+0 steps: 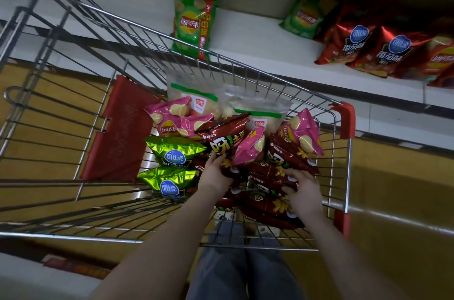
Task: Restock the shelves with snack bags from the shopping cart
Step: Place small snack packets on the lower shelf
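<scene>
Both hands are down inside the shopping cart (pixel 73 237), at its right end. The left hand (pixel 214 173) is clenched on the lower end of a tilted dark red bag (pixel 227 136), which leans up and away from the fingers. The right hand (pixel 303 193) is curled over a flat dark red bag (pixel 267 172), thumb under and fingers over its edge, on top of a heap of like bags. Between the two grips, just beyond the fingertips, is a pink bag (pixel 248 148). Another pink bag (pixel 304 132) lies beyond the right hand, against the cart's side wires. A third pink bag (pixel 172 115) is beyond and left of the left hand. Just left of the left wrist are two bright green bags (pixel 172 169), one above the other. Farthest from both grips, against the far rim, are two clear bags (pixel 258 113) with green strips. The red corner guard (pixel 348 120) is up and right of the right hand, with the side wires close outside it. Left of the green bags the cart floor is bare wire up to the red seat flap (pixel 120 128). Beyond the far rim is the white shelf (pixel 245 29). A green Lay's bag (pixel 192 22) lies on it past the left hand, and red bags (pixel 368 47) lie past the right, with bare board between them.
</scene>
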Action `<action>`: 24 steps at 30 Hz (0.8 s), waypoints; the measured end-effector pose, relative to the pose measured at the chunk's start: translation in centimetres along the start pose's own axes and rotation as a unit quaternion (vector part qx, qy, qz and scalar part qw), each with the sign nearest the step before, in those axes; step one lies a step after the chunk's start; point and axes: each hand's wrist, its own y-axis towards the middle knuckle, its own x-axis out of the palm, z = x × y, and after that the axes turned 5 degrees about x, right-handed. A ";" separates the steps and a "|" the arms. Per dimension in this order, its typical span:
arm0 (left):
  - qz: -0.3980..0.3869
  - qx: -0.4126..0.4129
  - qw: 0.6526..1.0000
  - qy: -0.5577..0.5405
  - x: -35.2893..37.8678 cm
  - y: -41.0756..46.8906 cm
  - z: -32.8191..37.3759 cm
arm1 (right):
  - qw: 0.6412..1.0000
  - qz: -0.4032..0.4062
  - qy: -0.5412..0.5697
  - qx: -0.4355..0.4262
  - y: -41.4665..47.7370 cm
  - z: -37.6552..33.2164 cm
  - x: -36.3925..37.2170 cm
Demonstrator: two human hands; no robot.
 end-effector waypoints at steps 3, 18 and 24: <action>-0.012 0.000 0.999 0.045 0.5 0.4 -0.2 | 1.000 0.012 0.003 -0.016 -0.4 -0.4 -1.0; 0.049 0.011 0.977 0.208 1.5 0.3 0.1 | 0.989 0.053 0.098 -0.094 -2.6 -2.2 -4.5; 0.077 0.051 0.973 0.211 -0.3 -0.9 1.0 | 0.977 0.097 0.146 -0.119 -2.9 -3.2 -6.2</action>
